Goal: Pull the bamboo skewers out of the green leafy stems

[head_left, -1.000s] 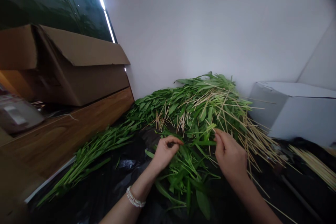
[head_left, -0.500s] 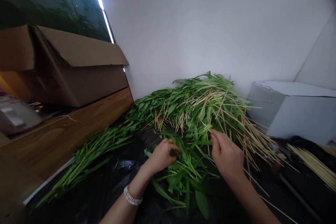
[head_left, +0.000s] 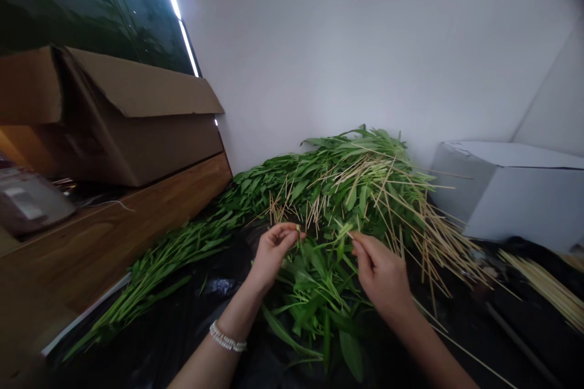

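My left hand (head_left: 276, 250), with a pearly bracelet (head_left: 227, 338) at its wrist, pinches a small green leafy sprig (head_left: 298, 229) between thumb and fingertips. Facing it on the right, my right hand (head_left: 383, 270) is closed on a thin wooden skewer, mostly hidden by the fingers, with pale green leaves (head_left: 345, 230) at its tip. Below and between both hands lies a loose heap of long green leaves and stems (head_left: 314, 298). Behind them is a large pile of leafy greens (head_left: 274, 179) with many wooden skewers (head_left: 449, 237) sticking out toward the right.
Leafy stalks (head_left: 150, 273) lie along the left on black plastic sheeting (head_left: 168, 340). An open cardboard box (head_left: 150, 146) stands on a wooden surface (head_left: 182, 194) at left. At right are a white box (head_left: 524, 194) and a bundle of plain skewers (head_left: 547, 285).
My left hand has risen from the loose leaves and now pinches a sprig. My right hand has shifted left and slightly down, bringing the leafy skewer tip closer to it.
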Demonstrator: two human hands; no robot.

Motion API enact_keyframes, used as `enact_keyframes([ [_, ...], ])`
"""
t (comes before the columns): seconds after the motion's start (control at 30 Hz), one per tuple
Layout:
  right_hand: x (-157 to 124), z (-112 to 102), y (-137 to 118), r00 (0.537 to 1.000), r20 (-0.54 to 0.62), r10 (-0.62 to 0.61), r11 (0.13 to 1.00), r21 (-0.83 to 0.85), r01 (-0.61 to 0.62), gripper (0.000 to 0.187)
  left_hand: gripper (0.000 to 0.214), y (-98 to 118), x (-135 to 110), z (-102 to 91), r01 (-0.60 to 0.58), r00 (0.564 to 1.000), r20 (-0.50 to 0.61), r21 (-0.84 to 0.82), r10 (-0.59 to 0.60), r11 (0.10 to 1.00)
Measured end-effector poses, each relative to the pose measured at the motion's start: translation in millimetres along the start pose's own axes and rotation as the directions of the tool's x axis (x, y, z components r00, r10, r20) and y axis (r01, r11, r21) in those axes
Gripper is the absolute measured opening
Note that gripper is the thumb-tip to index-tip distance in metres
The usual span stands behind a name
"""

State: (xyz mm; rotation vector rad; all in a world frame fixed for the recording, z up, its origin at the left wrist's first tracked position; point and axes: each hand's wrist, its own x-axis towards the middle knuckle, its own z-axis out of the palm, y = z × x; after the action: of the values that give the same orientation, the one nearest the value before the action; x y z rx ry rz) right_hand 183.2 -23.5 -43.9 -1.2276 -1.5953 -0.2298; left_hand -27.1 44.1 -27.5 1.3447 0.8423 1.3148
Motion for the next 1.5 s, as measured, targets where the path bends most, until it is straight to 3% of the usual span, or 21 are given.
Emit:
enact_keyframes([
  [0.13,-5.1,3.9,-11.9,0.989,0.138,-0.056,0.996,0.074,0.046,0.027,0.032,-5.9,-1.3,1.6,0.152,0.988,0.025,-0.194,-0.151,0.969],
  [0.27,-9.9,8.0,-19.8,0.969,0.228,-0.094,0.995,0.056,0.084,0.03,0.03,-8.3,-4.4,6.4,0.202,0.979,0.031,-0.22,-0.2,0.954],
  [1.23,-17.7,15.2,-20.3,0.953,0.293,-0.08,0.99,-0.086,0.11,0.032,0.023,-10.5,-6.4,8.0,0.173,0.985,0.004,-0.195,-0.175,0.966],
  [1.5,-20.0,17.8,-19.8,0.945,0.321,-0.059,0.991,-0.092,0.093,0.031,0.022,-10.1,-8.0,7.6,0.134,0.991,0.032,-0.052,-0.132,0.99],
])
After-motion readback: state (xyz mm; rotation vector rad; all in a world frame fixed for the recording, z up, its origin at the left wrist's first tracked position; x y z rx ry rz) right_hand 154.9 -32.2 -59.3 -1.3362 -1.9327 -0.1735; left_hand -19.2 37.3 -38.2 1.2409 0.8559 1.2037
